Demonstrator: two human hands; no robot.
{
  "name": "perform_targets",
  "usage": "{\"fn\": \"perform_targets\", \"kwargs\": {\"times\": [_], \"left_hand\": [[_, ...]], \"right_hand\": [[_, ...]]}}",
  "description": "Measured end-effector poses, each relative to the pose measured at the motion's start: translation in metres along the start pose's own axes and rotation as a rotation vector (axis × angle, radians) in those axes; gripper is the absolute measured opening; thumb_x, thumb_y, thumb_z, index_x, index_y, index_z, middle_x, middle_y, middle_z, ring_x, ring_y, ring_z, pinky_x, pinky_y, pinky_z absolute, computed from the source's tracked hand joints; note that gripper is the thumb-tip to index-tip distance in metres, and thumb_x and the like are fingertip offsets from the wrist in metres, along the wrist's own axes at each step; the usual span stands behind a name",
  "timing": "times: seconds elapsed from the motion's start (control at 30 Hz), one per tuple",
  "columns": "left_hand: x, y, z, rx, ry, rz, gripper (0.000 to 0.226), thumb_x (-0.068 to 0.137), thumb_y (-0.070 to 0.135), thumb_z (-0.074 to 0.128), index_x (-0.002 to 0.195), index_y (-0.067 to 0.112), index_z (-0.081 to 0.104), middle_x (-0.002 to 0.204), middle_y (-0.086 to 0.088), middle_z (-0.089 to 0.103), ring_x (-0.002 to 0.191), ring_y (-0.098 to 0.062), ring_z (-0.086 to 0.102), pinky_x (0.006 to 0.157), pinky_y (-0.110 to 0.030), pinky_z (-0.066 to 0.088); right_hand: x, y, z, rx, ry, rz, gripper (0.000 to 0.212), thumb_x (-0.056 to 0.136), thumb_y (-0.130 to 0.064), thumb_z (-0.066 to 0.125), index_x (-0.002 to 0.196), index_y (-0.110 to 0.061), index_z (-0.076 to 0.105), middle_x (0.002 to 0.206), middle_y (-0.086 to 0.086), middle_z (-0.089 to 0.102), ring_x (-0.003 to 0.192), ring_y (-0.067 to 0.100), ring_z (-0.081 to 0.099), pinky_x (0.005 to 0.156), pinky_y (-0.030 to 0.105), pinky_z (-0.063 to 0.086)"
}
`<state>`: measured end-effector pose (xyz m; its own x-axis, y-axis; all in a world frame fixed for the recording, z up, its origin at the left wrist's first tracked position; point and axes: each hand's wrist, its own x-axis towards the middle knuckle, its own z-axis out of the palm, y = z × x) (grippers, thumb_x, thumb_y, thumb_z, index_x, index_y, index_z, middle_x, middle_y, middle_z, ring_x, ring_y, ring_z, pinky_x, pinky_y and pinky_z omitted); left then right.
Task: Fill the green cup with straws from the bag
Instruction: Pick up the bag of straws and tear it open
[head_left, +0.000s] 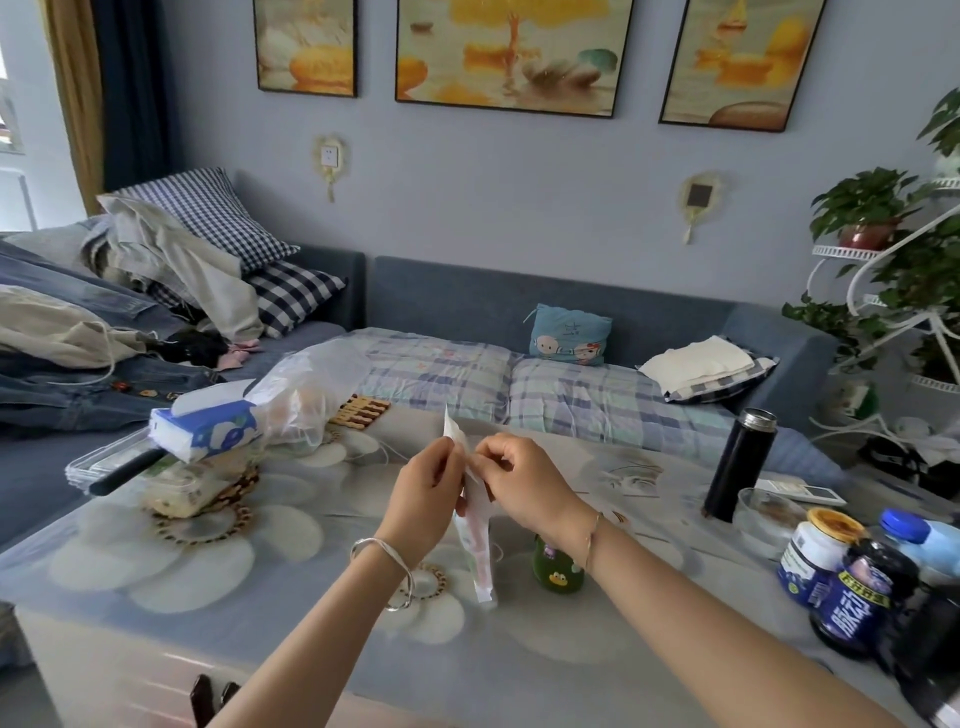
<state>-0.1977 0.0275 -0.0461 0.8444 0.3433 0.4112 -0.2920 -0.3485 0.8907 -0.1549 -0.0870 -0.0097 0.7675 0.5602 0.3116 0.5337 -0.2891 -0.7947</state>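
A long clear bag of pink and white straws (477, 545) hangs upright above the table, its bottom end near the tabletop. My left hand (428, 491) pinches the bag's top edge from the left. My right hand (519, 480) pinches the same top edge from the right, fingers curled. The green cup (556, 569) with a small cartoon face stands on the table just right of the bag, partly hidden behind my right wrist.
A black thermos (740, 465), a glass bowl (769, 514) and several jars (857, 597) crowd the right side of the flower-patterned table (311, 649). A tissue pack (208, 428) on stacked items and a plastic bag (306, 395) sit at left. A sofa lies beyond.
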Motion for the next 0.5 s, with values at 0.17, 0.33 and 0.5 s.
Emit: {"fn": "perform_targets", "kwargs": {"times": [0.17,0.33,0.5], "left_hand": [[-0.006,0.001,0.009,-0.282,-0.040,-0.091,0.028,0.100,0.013,0.035,0.074,0.008,0.044,0.057,0.002,0.037,0.046,-0.004,0.035,0.046,-0.017,0.032],[-0.014,-0.001,0.020,-0.332,0.008,-0.090,0.026,0.100,0.014,0.036,0.077,0.007,0.047,0.052,0.010,0.038,0.047,-0.004,0.033,0.046,-0.017,0.032],[-0.014,-0.012,0.013,-0.151,0.089,-0.068,0.033,0.098,0.016,0.039,0.066,0.015,0.040,0.054,0.008,0.038,0.052,-0.011,0.033,0.050,-0.027,0.032]], "right_hand": [[-0.007,0.005,0.001,0.030,-0.041,-0.010,0.032,0.097,-0.024,0.043,0.067,-0.019,0.051,0.058,-0.009,0.049,0.047,-0.005,0.047,0.050,0.010,0.038],[-0.015,0.017,0.017,0.050,0.076,-0.041,0.032,0.098,-0.021,0.042,0.067,-0.018,0.048,0.061,-0.008,0.049,0.056,0.000,0.046,0.057,0.014,0.041],[-0.005,0.028,-0.005,-0.021,0.258,0.011,0.033,0.098,-0.019,0.042,0.066,-0.013,0.045,0.062,-0.003,0.045,0.057,0.006,0.041,0.050,0.010,0.037]]}}
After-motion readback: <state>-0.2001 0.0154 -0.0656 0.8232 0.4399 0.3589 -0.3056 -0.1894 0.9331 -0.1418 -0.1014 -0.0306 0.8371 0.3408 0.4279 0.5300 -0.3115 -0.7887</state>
